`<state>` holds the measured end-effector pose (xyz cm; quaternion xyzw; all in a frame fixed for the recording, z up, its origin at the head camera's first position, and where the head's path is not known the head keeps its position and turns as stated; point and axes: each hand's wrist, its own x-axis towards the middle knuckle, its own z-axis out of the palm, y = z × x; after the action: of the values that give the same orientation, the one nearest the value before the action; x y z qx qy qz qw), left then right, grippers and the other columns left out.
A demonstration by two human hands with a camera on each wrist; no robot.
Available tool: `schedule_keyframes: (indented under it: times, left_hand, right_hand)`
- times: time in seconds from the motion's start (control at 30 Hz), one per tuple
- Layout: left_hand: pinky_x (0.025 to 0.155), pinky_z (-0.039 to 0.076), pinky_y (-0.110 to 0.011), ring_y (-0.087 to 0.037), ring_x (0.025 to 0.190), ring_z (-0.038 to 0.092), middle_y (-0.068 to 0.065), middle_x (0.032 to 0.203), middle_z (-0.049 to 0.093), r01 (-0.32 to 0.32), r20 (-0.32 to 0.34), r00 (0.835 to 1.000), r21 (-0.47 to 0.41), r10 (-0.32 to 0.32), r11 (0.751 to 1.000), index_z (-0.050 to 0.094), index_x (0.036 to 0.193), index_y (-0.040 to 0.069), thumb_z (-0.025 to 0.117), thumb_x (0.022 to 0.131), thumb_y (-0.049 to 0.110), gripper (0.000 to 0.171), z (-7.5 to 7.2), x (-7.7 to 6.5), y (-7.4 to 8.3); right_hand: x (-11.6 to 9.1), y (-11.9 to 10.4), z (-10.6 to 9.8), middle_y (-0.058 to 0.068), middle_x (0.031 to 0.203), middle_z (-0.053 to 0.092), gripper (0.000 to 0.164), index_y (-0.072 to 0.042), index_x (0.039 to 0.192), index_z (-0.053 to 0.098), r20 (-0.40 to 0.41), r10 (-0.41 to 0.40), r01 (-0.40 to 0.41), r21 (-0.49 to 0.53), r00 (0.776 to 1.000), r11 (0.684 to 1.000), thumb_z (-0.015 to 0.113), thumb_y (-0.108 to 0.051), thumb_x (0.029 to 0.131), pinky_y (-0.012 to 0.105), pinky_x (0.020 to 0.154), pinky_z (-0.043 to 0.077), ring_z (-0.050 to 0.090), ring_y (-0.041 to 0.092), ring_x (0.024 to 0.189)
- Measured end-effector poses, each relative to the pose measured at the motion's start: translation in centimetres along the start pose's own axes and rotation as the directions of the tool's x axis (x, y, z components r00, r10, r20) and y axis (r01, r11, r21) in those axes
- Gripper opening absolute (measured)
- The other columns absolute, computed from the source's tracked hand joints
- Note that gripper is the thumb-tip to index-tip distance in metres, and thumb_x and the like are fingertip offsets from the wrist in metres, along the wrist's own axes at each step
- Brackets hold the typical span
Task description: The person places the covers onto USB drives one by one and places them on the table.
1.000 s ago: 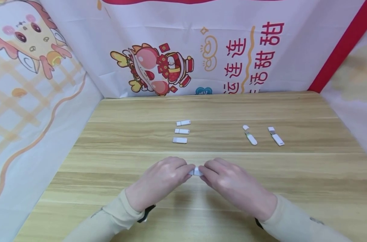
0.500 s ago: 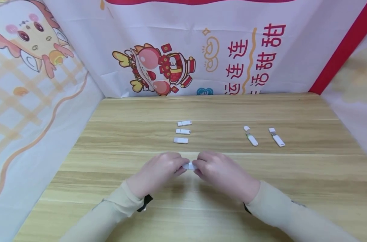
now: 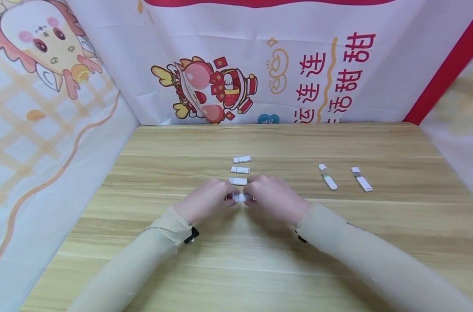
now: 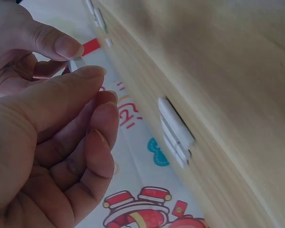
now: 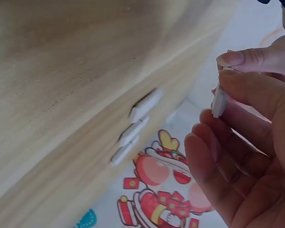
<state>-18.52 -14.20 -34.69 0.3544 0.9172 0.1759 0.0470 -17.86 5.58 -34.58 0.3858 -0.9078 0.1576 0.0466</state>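
Note:
Between the fingertips of both hands is a white USB flash drive (image 3: 241,197), held crosswise close over the table. My left hand (image 3: 209,198) pinches its left end between thumb and fingers, and my right hand (image 3: 274,197) pinches the right end. In the right wrist view, part of the held flash drive (image 5: 219,102) shows beneath the thumb and forefinger; the rest is hidden by fingers. Just beyond the hands lies the nearest of three capped white flash drives (image 3: 238,181), with a second drive (image 3: 240,170) and a third drive (image 3: 242,159) lined up behind it.
To the right on the wooden table (image 3: 259,268) lie a rounded flash drive (image 3: 330,182) and a rectangular flash drive (image 3: 363,183). Each has its metal connector showing, with a white cap (image 3: 322,167) at its tip. A printed cloth (image 3: 220,26) hangs behind the table.
Both hands have moved forward, away from the body, with the flash drive between them, up close to the row of three drives. The drives on the table lie as before.

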Motion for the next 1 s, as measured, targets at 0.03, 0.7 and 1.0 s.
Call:
schedule_keyframes:
  times: [0.03, 0.7, 1.0]
  left_hand:
    - [0.064, 0.049, -0.023, -0.008, 0.068, 0.055, 0.007, 0.079, 0.066, 0.011, 0.018, 1.0, -0.003, -0.011, 1.0, 0.076, 0.092, 0.012, 0.075, 0.089, 0.01, 0.004, 0.0, 0.2, -0.2]
    - [0.068, 0.052, -0.022, -0.007, 0.07, 0.061, -0.001, 0.084, 0.071, 0.071, 0.138, 0.988, -0.018, -0.068, 0.997, 0.077, 0.096, 0.007, 0.078, 0.082, 0.003, 0.014, 0.7, 2.6, -3.9]
    - [0.07, 0.053, -0.023, -0.007, 0.071, 0.062, 0.0, 0.083, 0.072, 0.048, 0.162, 0.986, 0.003, -0.048, 0.999, 0.077, 0.093, 0.008, 0.078, 0.083, 0.004, 0.011, 0.8, 3.2, -4.8]
  right_hand:
    - [0.3, 0.1, 0.1, 0.0, 0.084, 0.068, 0.005, -0.012, 0.088, 0.078, 0.017, 0.016, -0.016, 0.005, 1.0, 1.0, 0.08, -0.012, 0.084, 0.022, 0.066, 0.054, 0.059, 0.008, 0.069]
    - [4.0, 2.4, 3.0, -0.003, 0.078, 0.069, 0.003, -0.011, 0.084, 0.077, 0.149, 0.08, -0.09, 0.058, 0.986, 0.994, 0.077, -0.012, 0.087, 0.023, 0.061, 0.049, 0.055, 0.009, 0.064]
    - [4.8, 2.7, 3.7, -0.004, 0.08, 0.069, 0.004, -0.012, 0.091, 0.077, 0.209, 0.1, -0.116, 0.068, 0.973, 0.991, 0.077, -0.014, 0.088, 0.021, 0.065, 0.05, 0.057, 0.009, 0.064]
